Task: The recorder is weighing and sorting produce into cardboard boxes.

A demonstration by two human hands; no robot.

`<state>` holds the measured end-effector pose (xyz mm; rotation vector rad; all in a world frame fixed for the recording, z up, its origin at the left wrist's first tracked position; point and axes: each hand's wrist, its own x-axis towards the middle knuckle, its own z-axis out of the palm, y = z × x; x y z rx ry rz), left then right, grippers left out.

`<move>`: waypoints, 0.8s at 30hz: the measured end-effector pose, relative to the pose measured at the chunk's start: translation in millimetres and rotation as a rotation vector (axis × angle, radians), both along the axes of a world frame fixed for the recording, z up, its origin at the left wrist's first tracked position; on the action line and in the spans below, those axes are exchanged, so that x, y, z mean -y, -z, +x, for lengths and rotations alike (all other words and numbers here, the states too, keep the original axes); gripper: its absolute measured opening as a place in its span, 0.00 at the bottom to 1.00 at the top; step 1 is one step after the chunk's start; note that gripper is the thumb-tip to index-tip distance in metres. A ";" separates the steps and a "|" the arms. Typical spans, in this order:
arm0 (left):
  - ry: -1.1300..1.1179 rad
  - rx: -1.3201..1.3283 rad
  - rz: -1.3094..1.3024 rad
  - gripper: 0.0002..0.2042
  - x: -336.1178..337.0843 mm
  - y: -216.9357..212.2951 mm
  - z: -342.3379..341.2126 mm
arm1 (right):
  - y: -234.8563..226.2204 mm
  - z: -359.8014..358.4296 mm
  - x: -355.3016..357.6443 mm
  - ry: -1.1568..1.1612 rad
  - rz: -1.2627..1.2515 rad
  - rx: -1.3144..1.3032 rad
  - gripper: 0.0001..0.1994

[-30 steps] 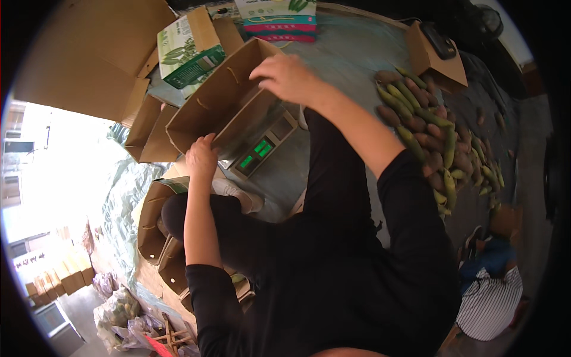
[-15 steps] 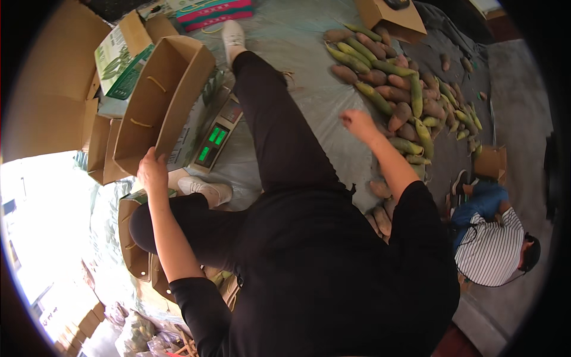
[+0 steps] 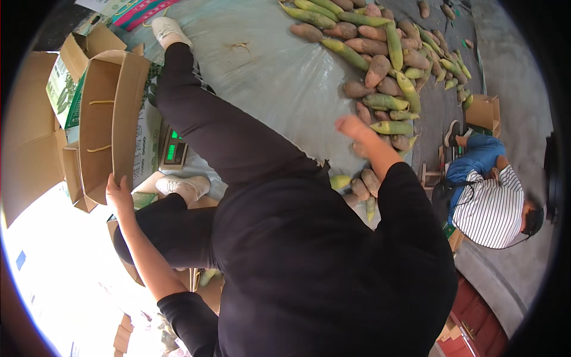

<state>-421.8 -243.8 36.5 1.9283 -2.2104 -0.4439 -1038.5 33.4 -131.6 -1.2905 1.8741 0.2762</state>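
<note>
The two hands are well apart: the left hand (image 3: 118, 193) pinches the near corner of one long, open-topped carton (image 3: 126, 113), while the right hand (image 3: 354, 128), blurred so that I cannot tell how its fingers stand, hovers at the near edge of the vegetable pile. The carton is on the person's left, its mouth facing up, with two yellow cord handles (image 3: 101, 102) visible against its inner wall. Right beside it is one scale (image 3: 173, 149) with a lit green display, partly covered by the outstretched leg (image 3: 220, 125). Two white shoes (image 3: 183, 186) show, one at each leg's end. The pile mixes long green radishes (image 3: 394, 44) and reddish-brown roots (image 3: 377, 71), well over a dozen in all but too overlapped for an exact count; a smaller cluster, partly behind the right sleeve, lies nearer the body. Underneath spreads one pale plastic sheet (image 3: 262, 77). Beyond the carton sit one green-and-white box (image 3: 65, 86) and one pink-banded box (image 3: 140, 15). Far to the right is one co-worker in a striped shirt (image 3: 491, 205), near one small open box (image 3: 483, 113).
</note>
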 end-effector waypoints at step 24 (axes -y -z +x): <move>-0.039 -0.073 0.040 0.14 0.8 5.8 6.2 | 29.7 119.5 -97.5 -0.088 0.131 -0.091 0.35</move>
